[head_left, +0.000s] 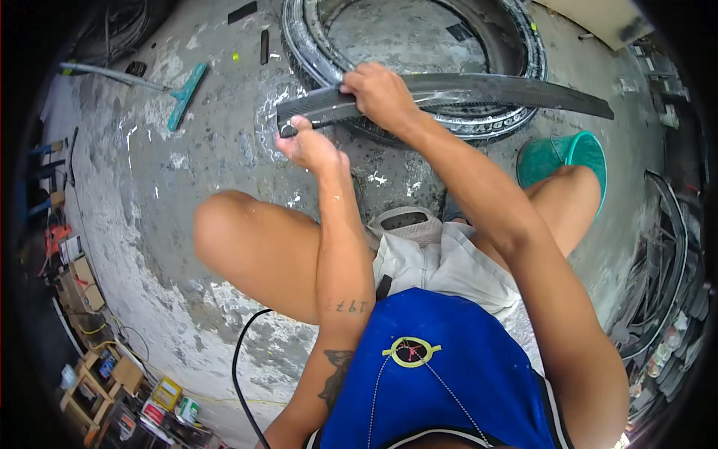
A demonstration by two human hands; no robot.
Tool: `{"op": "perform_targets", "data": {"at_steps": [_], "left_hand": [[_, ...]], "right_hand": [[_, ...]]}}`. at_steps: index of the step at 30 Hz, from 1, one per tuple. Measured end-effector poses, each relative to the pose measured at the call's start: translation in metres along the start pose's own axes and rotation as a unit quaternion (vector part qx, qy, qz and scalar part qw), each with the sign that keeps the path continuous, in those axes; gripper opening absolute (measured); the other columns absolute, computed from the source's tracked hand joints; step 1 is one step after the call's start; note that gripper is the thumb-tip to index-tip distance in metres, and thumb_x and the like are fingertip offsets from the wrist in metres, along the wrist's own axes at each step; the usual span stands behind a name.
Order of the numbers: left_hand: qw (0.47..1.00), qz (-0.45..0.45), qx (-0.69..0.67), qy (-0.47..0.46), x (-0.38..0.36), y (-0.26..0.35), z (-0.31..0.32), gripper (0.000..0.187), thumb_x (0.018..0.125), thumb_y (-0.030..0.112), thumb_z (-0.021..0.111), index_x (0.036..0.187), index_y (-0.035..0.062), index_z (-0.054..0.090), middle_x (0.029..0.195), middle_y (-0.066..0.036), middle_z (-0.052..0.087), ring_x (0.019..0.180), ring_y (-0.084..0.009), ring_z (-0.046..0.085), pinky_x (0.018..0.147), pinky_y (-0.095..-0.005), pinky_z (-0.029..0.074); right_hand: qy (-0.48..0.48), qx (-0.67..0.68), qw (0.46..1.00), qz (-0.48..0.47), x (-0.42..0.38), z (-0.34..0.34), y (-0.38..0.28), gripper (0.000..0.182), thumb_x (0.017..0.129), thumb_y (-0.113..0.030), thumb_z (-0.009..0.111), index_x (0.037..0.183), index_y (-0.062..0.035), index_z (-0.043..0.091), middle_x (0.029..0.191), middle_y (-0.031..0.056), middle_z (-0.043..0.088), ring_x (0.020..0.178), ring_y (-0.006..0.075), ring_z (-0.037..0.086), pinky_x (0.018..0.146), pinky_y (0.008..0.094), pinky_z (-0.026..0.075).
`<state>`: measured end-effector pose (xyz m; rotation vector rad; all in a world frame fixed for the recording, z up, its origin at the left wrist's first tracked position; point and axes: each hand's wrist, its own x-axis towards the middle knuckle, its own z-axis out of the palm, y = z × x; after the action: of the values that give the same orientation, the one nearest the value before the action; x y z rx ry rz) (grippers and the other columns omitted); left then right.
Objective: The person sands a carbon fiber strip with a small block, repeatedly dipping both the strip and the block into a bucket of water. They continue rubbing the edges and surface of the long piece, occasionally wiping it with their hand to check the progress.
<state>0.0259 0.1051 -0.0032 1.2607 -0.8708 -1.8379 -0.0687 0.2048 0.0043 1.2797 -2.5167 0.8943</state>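
A long, dark, carbon-patterned panel (pixel 479 90) with a wet sheen lies across a soapy black tire (pixel 299 45). My left hand (pixel 310 148) is closed on the panel's near left corner, thumb and fingers pinching its end. Further along, my right hand (pixel 380 96) rests over the panel with its fingers curled around the top edge. Whether anything else is under those fingers is hidden. The panel's right end sticks out past the tire, above a green bucket (pixel 542 157).
A teal floor squeegee (pixel 187 97) lies at the upper left. Tools and boxes (pixel 86 284) line the left side, with a black cable (pixel 238 367) near my left arm. Dark curved parts (pixel 673 262) are stacked at the right. The concrete floor is stained with white patches.
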Motion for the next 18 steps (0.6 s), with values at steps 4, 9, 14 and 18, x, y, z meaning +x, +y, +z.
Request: {"op": "perform_targets", "data": {"at_steps": [4,9,14,18], "left_hand": [[0.999,-0.001,0.037,0.004,0.001,0.001,-0.003,0.050,0.100,0.010,0.057,0.143,0.0014,0.034,0.119,-0.015,0.058,0.105,-0.0235,0.060,0.091,-0.0404,0.051],[0.999,0.011,0.044,-0.015,0.006,-0.009,-0.014,0.051,0.100,0.012,0.058,0.144,0.0015,0.033,0.120,-0.015,0.058,0.108,-0.0225,0.057,0.096,-0.0389,0.046],[0.999,-0.019,-0.001,-0.043,0.000,0.001,-0.005,0.053,0.098,0.015,0.061,0.142,0.0014,0.037,0.126,-0.016,0.056,0.109,-0.0236,0.057,0.099,-0.0418,0.047],[0.999,0.004,0.045,-0.022,0.008,-0.007,-0.011,0.054,0.097,0.012,0.062,0.144,0.0029,0.036,0.122,-0.015,0.058,0.106,-0.0233,0.058,0.096,-0.0417,0.048]], "right_hand": [[0.000,-0.094,0.991,0.097,-0.055,-0.086,0.081,0.009,0.087,-0.010,0.066,0.092,-0.0042,0.071,0.094,0.0170,0.070,0.091,0.0358,0.067,0.081,0.0445,0.054],[-0.008,-0.186,0.975,0.121,-0.061,-0.080,0.078,0.011,0.083,-0.011,0.069,0.092,-0.0077,0.074,0.087,0.0130,0.069,0.090,0.0331,0.066,0.080,0.0442,0.053],[-0.044,-0.023,0.999,0.020,-0.011,-0.020,-0.014,0.020,0.078,0.001,0.061,0.090,-0.0090,0.073,0.093,0.0127,0.069,0.095,0.0317,0.066,0.087,0.0409,0.053],[-0.048,-0.128,0.981,0.136,-0.069,-0.103,0.065,0.022,0.076,0.002,0.065,0.094,-0.0082,0.072,0.090,0.0119,0.068,0.093,0.0319,0.065,0.079,0.0434,0.054]]}}
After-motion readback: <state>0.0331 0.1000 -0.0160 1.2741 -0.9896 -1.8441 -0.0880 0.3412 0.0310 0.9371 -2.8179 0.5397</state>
